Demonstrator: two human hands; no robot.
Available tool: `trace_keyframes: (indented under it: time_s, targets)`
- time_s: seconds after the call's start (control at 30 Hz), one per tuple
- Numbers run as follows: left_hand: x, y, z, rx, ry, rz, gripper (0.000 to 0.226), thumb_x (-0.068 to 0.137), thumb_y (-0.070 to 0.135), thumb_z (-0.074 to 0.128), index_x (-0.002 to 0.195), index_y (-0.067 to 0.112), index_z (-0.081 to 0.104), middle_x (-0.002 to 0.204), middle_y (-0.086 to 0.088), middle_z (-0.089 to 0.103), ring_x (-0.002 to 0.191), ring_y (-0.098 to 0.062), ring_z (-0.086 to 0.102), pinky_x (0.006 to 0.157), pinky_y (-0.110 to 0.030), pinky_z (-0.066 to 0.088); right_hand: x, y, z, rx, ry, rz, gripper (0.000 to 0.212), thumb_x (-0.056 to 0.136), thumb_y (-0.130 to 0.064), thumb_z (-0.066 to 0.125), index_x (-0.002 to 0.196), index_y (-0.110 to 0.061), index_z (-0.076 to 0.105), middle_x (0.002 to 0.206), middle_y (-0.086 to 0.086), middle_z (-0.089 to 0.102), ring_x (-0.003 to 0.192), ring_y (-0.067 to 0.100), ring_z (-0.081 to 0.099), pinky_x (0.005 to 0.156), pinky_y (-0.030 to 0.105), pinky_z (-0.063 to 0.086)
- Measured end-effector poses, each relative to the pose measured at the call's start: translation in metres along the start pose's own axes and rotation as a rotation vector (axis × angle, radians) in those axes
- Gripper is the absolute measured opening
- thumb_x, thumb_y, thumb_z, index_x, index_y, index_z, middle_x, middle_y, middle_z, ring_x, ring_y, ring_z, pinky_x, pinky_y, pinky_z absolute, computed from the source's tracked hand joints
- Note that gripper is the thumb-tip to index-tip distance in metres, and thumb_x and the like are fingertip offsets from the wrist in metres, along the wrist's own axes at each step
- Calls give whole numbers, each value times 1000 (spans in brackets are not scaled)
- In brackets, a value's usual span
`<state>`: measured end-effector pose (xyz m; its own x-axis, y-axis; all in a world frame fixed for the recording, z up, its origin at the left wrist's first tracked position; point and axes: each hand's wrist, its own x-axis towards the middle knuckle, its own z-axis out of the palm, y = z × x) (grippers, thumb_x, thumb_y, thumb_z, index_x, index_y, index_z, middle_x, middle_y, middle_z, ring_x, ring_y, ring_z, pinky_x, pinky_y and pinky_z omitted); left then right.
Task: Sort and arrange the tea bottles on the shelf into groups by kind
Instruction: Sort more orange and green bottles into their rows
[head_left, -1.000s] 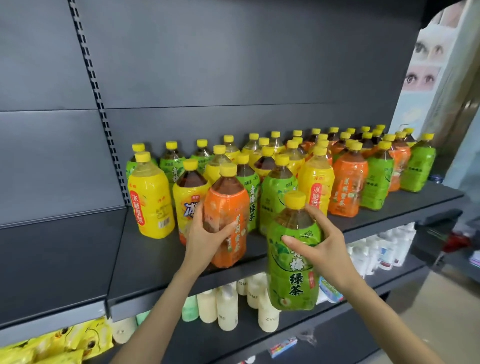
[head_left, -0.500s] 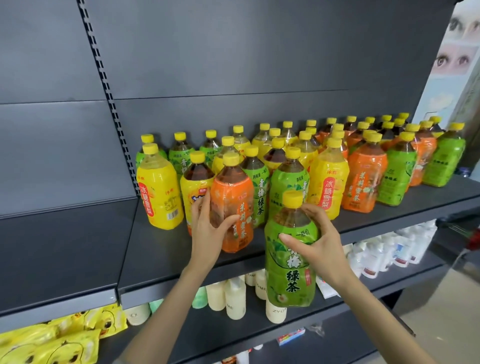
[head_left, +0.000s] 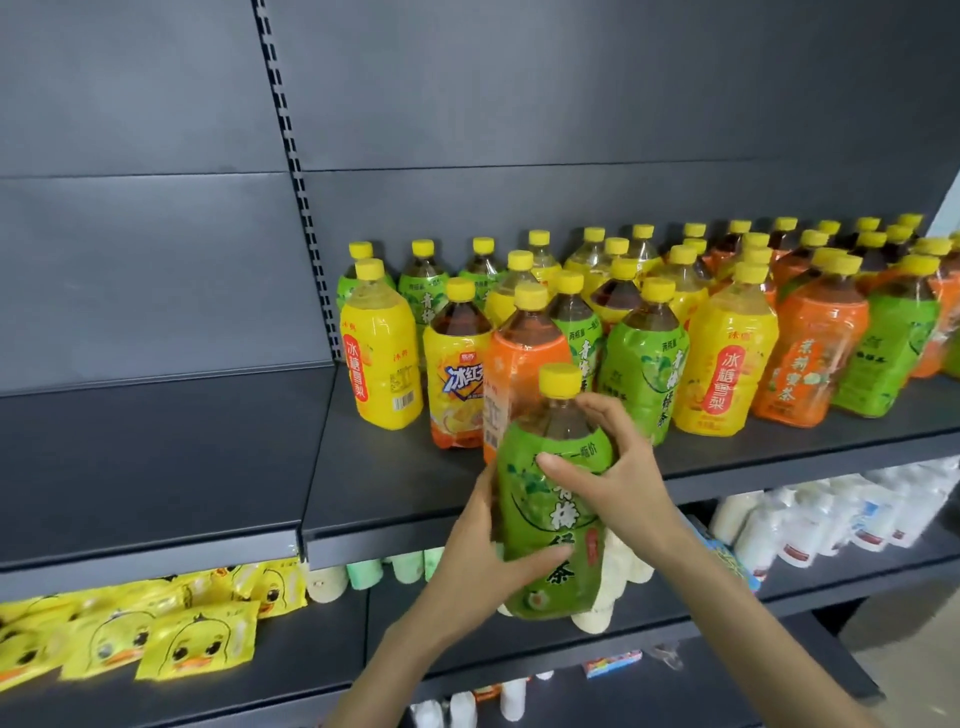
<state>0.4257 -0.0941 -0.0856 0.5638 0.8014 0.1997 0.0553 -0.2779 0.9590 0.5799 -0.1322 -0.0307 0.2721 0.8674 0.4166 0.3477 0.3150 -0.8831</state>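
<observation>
Bottle (head_left: 545, 512), green, upright just off the shelf's (head_left: 395, 499) near edge: left hand (head_left: 478, 551) grips its lower body, right hand (head_left: 618, 483) its shoulder; matching green bottles (head_left: 423, 291) stand far-left.

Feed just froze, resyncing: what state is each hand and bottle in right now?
Green tea bottle, capped, upright, held in front of the shelf edge.
Left hand, grips its lower body.
Right hand, grips its shoulder.
Orange bottle, capped, standing on the shelf.
Other bottles, capped, upright, kinds mixed.
</observation>
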Motion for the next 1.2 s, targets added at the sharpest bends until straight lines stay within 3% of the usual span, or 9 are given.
trace_keyframes:
  time_s: [0.2,0.37,0.57,0.67,0.73,0.8,0.93,1.03,1.2]
  targets:
    - [-14,-4,-33,-52,184,-9,83,53,32,87,127,33,48,110,19,66,102,-2,63,80,-20,52,7,-8,41,68,-87,-59,62,60,-30,83,113,-19,53,105,-12,63,98,-8,58,78,6,43]
    - [-20,3,-85,-61,271,25,85,48,34,87,125,29,52,108,11,69,101,-8,65,81,-27,54,25,-24,86,124,-174,-104,66,62,-39,80,119,-26,51,114,-9,62,109,11,60,88,29,50]
    - [-29,-1,-161,-25,349,36,89,43,37,89,124,26,54,108,13,69,101,-6,65,80,-22,54,41,-37,155,247,-288,-82,69,66,-35,77,126,-24,44,115,-19,61,109,2,58,83,16,48]
    - [-37,-6,-189,-46,356,17,89,39,35,89,121,25,56,104,10,71,97,-8,67,77,-22,54,48,-38,179,215,-332,-79,57,76,-60,63,123,-32,47,118,-28,58,115,-5,52,89,12,43]
    - [-42,-9,-205,-50,377,3,90,35,34,90,118,26,56,101,11,71,93,-7,68,75,-21,55,60,-35,188,178,-349,-93,56,82,-68,47,123,-30,52,125,-22,57,122,-3,48,96,17,42]
    - [-44,-11,-220,-55,407,-5,90,34,29,94,116,26,57,99,12,72,90,-6,68,70,-17,54,80,-27,194,99,-241,-141,52,86,-65,43,124,-31,53,133,-14,51,128,0,42,107,30,38]
    - [-43,-11,-243,-81,472,-1,81,38,20,95,111,20,60,94,7,73,85,-10,69,63,-18,54,130,-10,203,-75,90,-131,54,86,-48,60,135,-37,39,142,-6,36,135,8,30,113,42,30]
    - [-37,-9,-253,-123,541,12,78,34,31,90,106,22,62,93,5,73,83,-10,70,61,-19,55,161,-1,212,-174,135,-71,78,83,-34,70,146,-32,23,148,3,23,137,16,23,113,38,26]
    - [-30,-10,-266,-120,617,28,65,46,12,89,105,19,62,90,6,73,81,-9,69,59,-15,53,181,17,222,-190,150,36,91,79,-32,74,148,-30,15,148,10,24,135,24,28,104,36,30]
